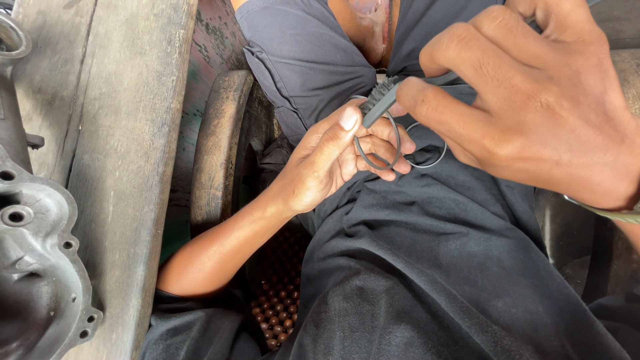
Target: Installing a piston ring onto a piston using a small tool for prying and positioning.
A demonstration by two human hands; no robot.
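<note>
At the far left, a grey cast-metal engine cover [33, 267] with bolt holes rests on the left edge of a worn wooden worktop [127, 133]; right of it a curved wooden chair part [217, 140] stands on edge. Mid-frame, the left hand [327, 167] reaches up over a lap draped in black cloth [433, 267], its fingers pinched on thin metal rings [387, 150], which hang as loops between and just below the two hands. The right hand [547, 100], nearer the camera and at the upper right, is closed around a small brush [380, 100] whose handle slants down-left, bristle head touching the rings at the left thumb (the rings' number is unclear). Nothing lies between the hands. Reddish beads [277, 313] show below the left forearm.
</note>
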